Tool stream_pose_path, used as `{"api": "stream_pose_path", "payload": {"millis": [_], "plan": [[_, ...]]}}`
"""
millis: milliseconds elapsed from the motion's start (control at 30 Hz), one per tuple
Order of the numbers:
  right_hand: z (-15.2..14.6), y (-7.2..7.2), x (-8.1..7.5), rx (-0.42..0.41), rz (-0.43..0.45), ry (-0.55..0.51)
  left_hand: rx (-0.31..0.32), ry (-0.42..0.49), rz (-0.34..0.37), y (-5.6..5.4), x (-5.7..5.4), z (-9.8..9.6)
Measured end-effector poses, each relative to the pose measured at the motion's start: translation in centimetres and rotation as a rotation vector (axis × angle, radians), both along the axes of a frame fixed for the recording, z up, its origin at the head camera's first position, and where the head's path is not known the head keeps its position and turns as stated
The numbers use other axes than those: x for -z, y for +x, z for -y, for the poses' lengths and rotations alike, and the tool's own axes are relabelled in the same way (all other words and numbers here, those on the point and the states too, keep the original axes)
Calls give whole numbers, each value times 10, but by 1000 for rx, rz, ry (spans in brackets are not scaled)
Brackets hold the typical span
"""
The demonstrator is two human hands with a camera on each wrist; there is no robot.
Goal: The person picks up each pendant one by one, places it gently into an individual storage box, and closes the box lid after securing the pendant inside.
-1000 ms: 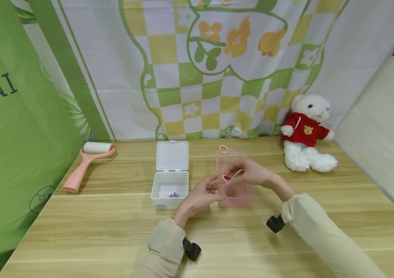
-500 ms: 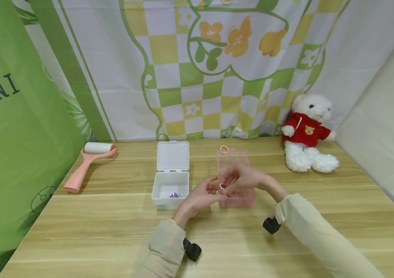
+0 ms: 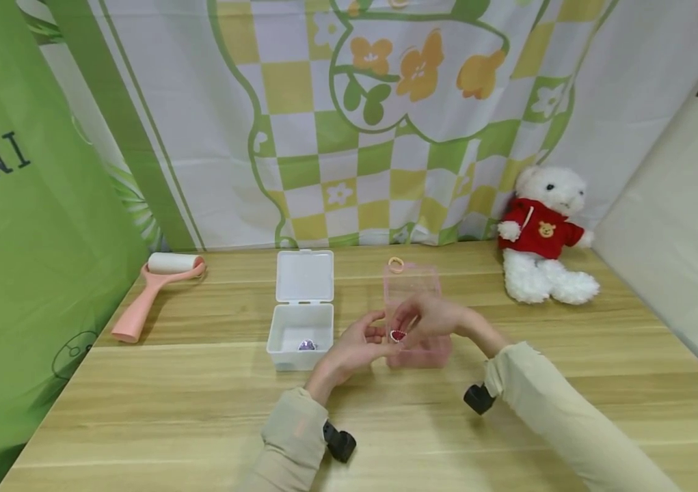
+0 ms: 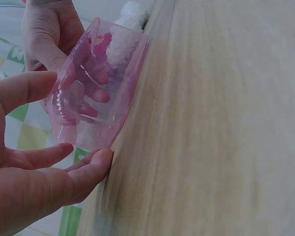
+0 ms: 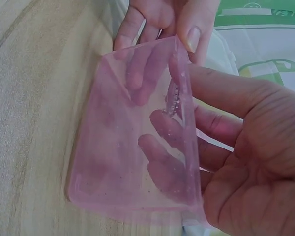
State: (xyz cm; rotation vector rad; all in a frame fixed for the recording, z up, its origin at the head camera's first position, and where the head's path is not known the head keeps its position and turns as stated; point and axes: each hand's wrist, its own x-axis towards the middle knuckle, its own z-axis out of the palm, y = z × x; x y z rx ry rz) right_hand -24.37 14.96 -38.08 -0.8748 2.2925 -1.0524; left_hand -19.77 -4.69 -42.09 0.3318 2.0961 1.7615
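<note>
My right hand (image 3: 431, 320) reaches into the open pink see-through box (image 3: 425, 359), pinching a small red jewelled piece (image 3: 398, 335) with a white beaded edge. Its curled fingers show through the pink wall (image 5: 113, 162) in the right wrist view. Left of that box, my left hand (image 3: 355, 348) rests fingertips and thumb against its near left side. The left wrist view has these fingertips (image 4: 103, 160) right at the box's corner, the fingers fairly straight. Beside the left hand stands an open white box (image 3: 301, 361) with a purple jewelled piece (image 3: 307, 345) inside.
A beige ring-shaped band (image 3: 395, 264) lies behind the pink box. Far left on the wooden table (image 3: 189, 410) is a pink-handled lint roller (image 3: 150, 290). A white teddy bear (image 3: 545, 232) in a red hoodie sits back right, before a patterned curtain (image 3: 349, 157).
My right hand has moved down and slightly left, lowering the red jewelled piece into the pink box. The left hand has stayed against the box.
</note>
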Motion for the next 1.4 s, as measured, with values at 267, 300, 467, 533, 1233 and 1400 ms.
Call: {"api": "stream_pose_path", "payload": {"millis": [267,300,467,533,1233,1400], "plan": [[3,0,1,-1,-33,40,-17,7,2,-1,1,-2],[3,0,0,2,-32,41,-18,8,1,-1,1,-2],[5,1,0,15,-23,50,-12,4,-4,0,1,-1],[5,1,1,20,-19,56,-6,1,-1,0,1,-1],[-6,5,-11,22,-7,-49,-12,-26,14,-1,-2,-2],[-22,11,-24,60,-2,-117,-28,-54,26,1,-2,-1]]}}
